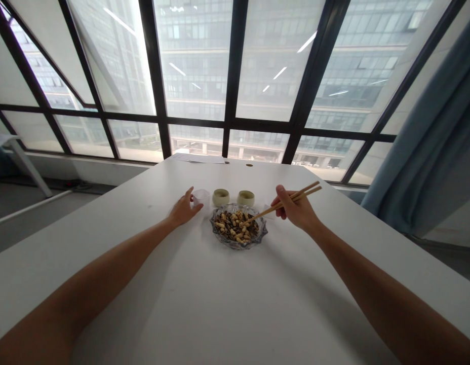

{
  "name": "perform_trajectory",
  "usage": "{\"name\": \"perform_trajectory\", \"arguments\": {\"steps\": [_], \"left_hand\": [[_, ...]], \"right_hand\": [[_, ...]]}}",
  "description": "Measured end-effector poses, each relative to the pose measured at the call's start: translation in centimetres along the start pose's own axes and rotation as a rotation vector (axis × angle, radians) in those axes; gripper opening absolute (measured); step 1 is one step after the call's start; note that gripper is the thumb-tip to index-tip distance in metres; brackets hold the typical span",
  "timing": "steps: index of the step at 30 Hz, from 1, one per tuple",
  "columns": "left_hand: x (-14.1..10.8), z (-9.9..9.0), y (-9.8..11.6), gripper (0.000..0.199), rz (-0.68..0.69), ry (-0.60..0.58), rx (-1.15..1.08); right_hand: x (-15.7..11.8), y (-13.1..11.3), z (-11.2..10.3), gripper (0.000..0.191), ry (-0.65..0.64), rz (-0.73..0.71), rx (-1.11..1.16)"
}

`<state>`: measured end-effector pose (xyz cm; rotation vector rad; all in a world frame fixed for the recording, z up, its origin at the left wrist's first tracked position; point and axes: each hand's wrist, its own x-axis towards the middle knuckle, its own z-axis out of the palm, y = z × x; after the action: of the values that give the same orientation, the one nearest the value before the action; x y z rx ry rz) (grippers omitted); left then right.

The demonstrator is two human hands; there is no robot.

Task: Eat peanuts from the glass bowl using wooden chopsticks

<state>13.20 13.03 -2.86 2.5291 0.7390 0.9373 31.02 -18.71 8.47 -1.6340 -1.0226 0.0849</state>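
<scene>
My right hand is closed around a pair of wooden chopsticks, which slant down to the left. Their tips reach into a clear glass bowl with a scalloped rim. Peanuts and dark seeds fill it, and the tips touch the peanuts near the middle; whether they pinch one I cannot tell. Left of the bowl, my left hand curves its thumb and fingers around the near side of a translucent white cup-like thing. Its exact kind is unclear.
Two small pale green cups stand just behind the bowl. Something whitish lies partly hidden by the chopsticks. White sheets and a small dark disc lie at the white table's far end. A blue curtain hangs right.
</scene>
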Motion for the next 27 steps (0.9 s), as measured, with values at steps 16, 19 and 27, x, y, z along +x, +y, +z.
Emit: {"name": "perform_trajectory", "arguments": {"steps": [16,19,27], "left_hand": [[-0.21,-0.3,0.59,0.081,-0.011,-0.033,0.013],[-0.16,-0.15,0.41,0.08,-0.008,-0.024,0.015],[0.01,0.25,0.04,0.079,0.014,-0.001,-0.012]], "right_hand": [[0.09,0.22,-0.57,0.068,0.041,-0.049,-0.068],[0.0,0.34,-0.62,0.067,0.013,-0.078,-0.109],[-0.02,0.72,-0.48,0.067,-0.075,-0.098,-0.14]]}}
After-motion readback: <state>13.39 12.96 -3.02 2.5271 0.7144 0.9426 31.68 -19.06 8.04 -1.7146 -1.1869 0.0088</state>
